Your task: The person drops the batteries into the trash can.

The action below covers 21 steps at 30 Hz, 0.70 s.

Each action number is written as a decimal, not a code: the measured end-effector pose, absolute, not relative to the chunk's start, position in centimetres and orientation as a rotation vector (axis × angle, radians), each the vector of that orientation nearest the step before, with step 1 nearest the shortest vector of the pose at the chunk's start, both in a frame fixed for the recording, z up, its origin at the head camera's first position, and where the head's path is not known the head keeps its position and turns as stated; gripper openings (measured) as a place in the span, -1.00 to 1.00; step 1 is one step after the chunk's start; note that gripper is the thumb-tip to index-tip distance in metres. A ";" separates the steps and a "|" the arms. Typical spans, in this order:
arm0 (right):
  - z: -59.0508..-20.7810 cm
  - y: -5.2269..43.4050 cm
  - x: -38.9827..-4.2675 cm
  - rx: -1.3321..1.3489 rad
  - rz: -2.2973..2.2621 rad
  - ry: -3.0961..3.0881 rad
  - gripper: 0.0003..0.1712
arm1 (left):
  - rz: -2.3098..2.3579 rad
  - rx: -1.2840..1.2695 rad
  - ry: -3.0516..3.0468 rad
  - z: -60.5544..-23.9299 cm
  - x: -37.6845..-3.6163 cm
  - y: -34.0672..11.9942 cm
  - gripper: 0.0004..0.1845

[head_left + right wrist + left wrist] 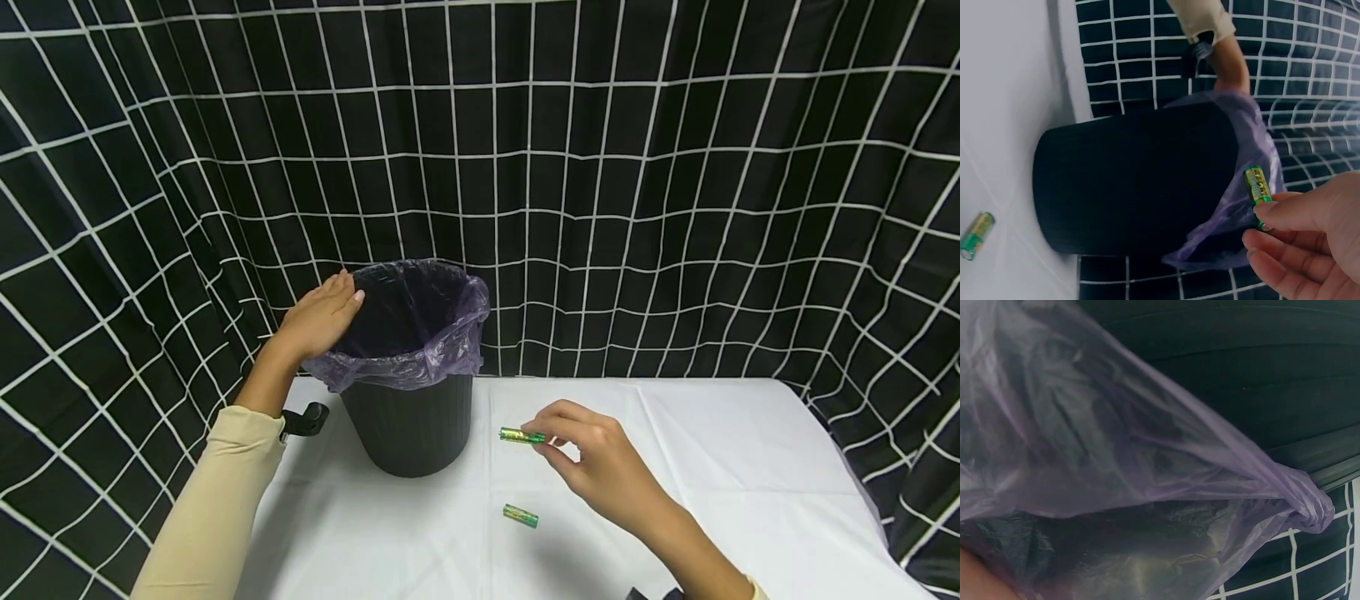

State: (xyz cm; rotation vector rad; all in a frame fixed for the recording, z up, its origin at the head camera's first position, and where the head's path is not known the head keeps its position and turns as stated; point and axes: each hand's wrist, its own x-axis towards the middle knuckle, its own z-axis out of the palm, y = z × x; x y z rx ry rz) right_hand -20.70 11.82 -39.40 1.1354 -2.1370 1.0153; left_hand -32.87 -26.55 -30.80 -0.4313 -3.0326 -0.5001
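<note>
A green battery (pixel 521 434) is being pinched at 1 end by the thumb and forefinger of the right hand (pixel 592 467), the remaining fingers curling loosely below it. The hand is hovering above the table (pixel 750 483), just to the right of the bin (pixel 412 425), with its wrist coming in from the lower right and the palm turned toward the person. The battery is lying nearly level, its long axis running left to right and its free end pointing left toward the bin; in the right wrist view the battery (pixel 1257 185) is showing in front of the bin's purple liner (pixel 1235 219).

A 2nd green battery (pixel 520 516) is lying flat on the white tablecloth, below the held one and well apart from the hand, its long axis tilting slightly down to the right.

The left hand (pixel 318 321) is resting on the left rim of the bin, fingers straight and together, pressing on the purple liner (pixel 442 333) that is folding over the edge. The forearm in a cream sleeve (pixel 217 500) is reaching up from the lower left. A black and white grid curtain (pixel 675 167) is hanging behind the table.
</note>
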 end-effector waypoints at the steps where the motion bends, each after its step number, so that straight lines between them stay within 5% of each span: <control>1: -39.1 11.6 -20.8 1.148 1.009 -2.122 -0.59 | -0.489 -0.429 -3.032 -30.8 -32.9 -26.6 -0.28; 21: -34.7 8.8 -22.0 1.240 0.875 -2.104 -0.62 | -0.480 -0.430 -3.021 -30.5 -32.7 -26.3 -0.29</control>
